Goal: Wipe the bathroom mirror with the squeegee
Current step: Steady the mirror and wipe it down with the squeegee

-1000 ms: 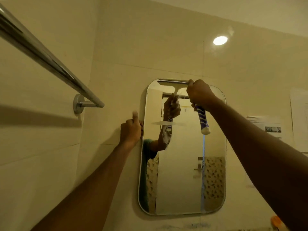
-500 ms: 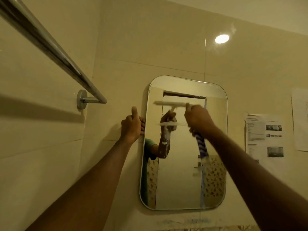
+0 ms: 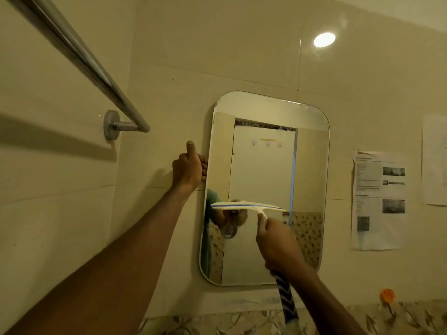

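Observation:
A rounded rectangular mirror hangs on the tiled wall. My left hand grips its left edge, thumb pointing up. My right hand holds the blue-and-white striped handle of the squeegee. The cream blade with a blue strip lies horizontally against the glass, a little below the mirror's middle. The handle's lower end pokes out below my fist, past the mirror's bottom edge. Reflections of the hand and blade show in the glass.
A chrome towel rail juts out from the left wall near my left arm. Printed paper sheets are stuck to the wall right of the mirror. An orange hook sits low right, above a patterned tile band.
My right hand has drawn the squeegee down the glass from the mirror's top edge to below its middle. My left hand has kept its grip on the left edge.

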